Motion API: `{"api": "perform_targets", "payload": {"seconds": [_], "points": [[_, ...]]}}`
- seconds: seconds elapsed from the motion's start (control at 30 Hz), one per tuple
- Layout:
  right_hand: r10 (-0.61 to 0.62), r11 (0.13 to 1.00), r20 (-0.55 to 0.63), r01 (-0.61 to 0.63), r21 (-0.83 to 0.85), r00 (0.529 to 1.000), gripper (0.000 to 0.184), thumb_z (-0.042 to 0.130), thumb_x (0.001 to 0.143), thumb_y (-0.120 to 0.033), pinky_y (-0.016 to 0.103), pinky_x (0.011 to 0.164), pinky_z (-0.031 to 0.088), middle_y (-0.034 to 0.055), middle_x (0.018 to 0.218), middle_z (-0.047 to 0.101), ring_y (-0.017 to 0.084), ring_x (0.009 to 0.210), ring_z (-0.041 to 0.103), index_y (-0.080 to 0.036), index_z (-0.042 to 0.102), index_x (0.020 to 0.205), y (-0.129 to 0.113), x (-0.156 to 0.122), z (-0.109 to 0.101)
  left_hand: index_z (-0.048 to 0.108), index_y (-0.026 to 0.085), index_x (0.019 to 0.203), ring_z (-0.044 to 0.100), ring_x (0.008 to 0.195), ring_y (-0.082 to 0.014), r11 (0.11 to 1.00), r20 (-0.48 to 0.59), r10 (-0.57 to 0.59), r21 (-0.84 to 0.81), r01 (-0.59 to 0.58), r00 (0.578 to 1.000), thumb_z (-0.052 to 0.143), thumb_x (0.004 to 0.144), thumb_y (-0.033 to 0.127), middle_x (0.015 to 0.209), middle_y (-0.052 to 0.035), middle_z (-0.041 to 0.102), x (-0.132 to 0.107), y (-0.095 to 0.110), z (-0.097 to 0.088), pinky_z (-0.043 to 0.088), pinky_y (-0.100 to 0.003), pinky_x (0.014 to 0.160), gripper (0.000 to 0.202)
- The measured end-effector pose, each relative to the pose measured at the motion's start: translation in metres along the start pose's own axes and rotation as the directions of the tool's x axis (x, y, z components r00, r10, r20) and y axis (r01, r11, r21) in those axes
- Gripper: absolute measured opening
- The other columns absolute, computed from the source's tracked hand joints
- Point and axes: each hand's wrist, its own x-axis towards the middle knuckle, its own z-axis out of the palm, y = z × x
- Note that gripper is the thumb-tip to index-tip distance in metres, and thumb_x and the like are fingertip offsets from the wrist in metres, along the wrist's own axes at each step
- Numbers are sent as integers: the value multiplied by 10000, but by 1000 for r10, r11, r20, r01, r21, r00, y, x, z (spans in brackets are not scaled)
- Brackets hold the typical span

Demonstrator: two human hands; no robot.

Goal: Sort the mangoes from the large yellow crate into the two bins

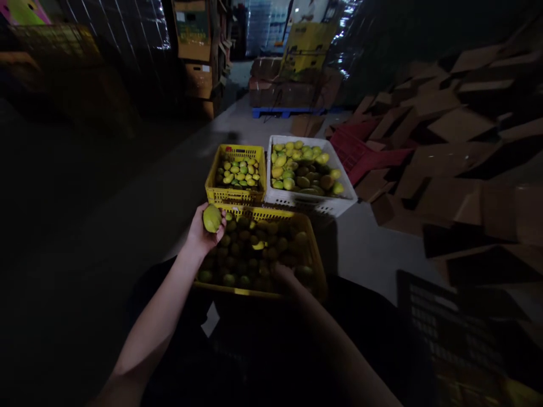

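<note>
My left hand point(200, 233) is closed around a yellow-green lemon point(212, 219), held up over the left edge of the near yellow crate point(317, 260). Deep shadow covers the many lemons inside that crate. My right hand point(283, 273) reaches down among them at the right front, its fingers too dark to make out. Behind stand two more crates with lemons: a smaller yellow crate point(236, 196) at the left and a white crate point(311, 200) at the right.
Flattened and open cardboard boxes point(445, 164) pile up on the right, with a red crate point(356, 150) among them. At the back are stacked cartons point(199, 79) and a blue pallet point(282, 112). A dark crate point(441, 316) lies at the lower right.
</note>
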Motion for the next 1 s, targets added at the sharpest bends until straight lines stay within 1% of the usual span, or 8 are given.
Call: {"api": "perform_targets", "payload": {"seconds": [0.17, 0.3, 0.4, 0.57, 0.67, 0.73, 0.87, 1.0], "points": [[103, 995, 1, -103, 0, 995, 342, 515, 904, -375, 445, 896, 472, 84, 1144, 609, 209, 1017, 597, -157, 555, 1163, 1, 26, 13, 570, 141, 864, 565, 506, -83, 1000, 1, 26, -15, -26, 1000, 446, 860, 405, 669, -31, 599, 4, 1, -2, 451, -139, 398, 291], [136, 990, -33, -135, 26, 990, 322, 457, 895, -242, 380, 836, 456, 149, 1062, 659, 260, 1006, 626, -131, 559, 1180, 5, 35, 12, 569, 136, 864, 576, 508, -93, 999, -4, 32, 18, -32, 999, 438, 867, 406, 672, -31, 605, 6, 1, -4, 457, -152, 394, 301], [101, 995, -99, -99, 31, 990, 340, 422, 868, -189, 373, 808, 428, 185, 1057, 661, 301, 1025, 621, -149, 580, 1167, -1, 31, 14, 572, 133, 871, 577, 507, -100, 998, -47, 52, 40, -50, 998, 445, 865, 398, 664, -32, 607, 9, 2, -6, 453, -159, 387, 293], [36, 999, -216, -31, 29, 976, 413, 367, 881, -160, 396, 925, 347, 191, 1219, 586, 294, 1169, 528, -195, 517, 1264, -21, 17, 25, 567, 145, 857, 585, 494, -109, 985, -99, 137, 119, -125, 986, 439, 872, 388, 655, -23, 613, 16, 0, -6, 446, -170, 371, 275], [148, 988, -191, -136, 76, 970, 403, 399, 870, -204, 441, 871, 382, 280, 1206, 566, 349, 1135, 552, -76, 526, 1231, -19, 21, 27, 564, 147, 860, 595, 496, -116, 988, -90, 107, 119, -96, 990, 432, 875, 389, 654, -22, 615, 17, -3, -5, 450, -175, 375, 276], [204, 975, -132, -189, 118, 970, 379, 466, 835, -231, 446, 851, 399, 288, 1126, 611, 360, 1086, 590, -42, 569, 1148, -11, 27, 25, 565, 140, 869, 598, 499, -120, 992, -65, 81, 106, -74, 995, 439, 871, 387, 653, -26, 615, 16, -6, -5, 454, -179, 379, 277], [213, 956, -56, -196, 217, 975, 381, 525, 788, -253, 429, 891, 404, 239, 1081, 659, 337, 1090, 604, -60, 579, 1113, 3, 38, 22, 561, 139, 876, 604, 494, -127, 992, -64, 53, 115, -45, 997, 472, 855, 368, 655, -27, 622, 13, -10, -8, 464, -191, 382, 247], [201, 915, -80, -158, 371, 976, 572, 591, 732, -340, 444, 874, 430, 272, 1115, 634, 379, 1095, 593, -33, 502, 1206, 10, 33, 19, 557, 143, 855, 595, 465, -121, 993, -90, 36, 118, -25, 995, 458, 871, 372, 623, -19, 620, 12, -11, -12, 447, -179, 364, 250]]}}
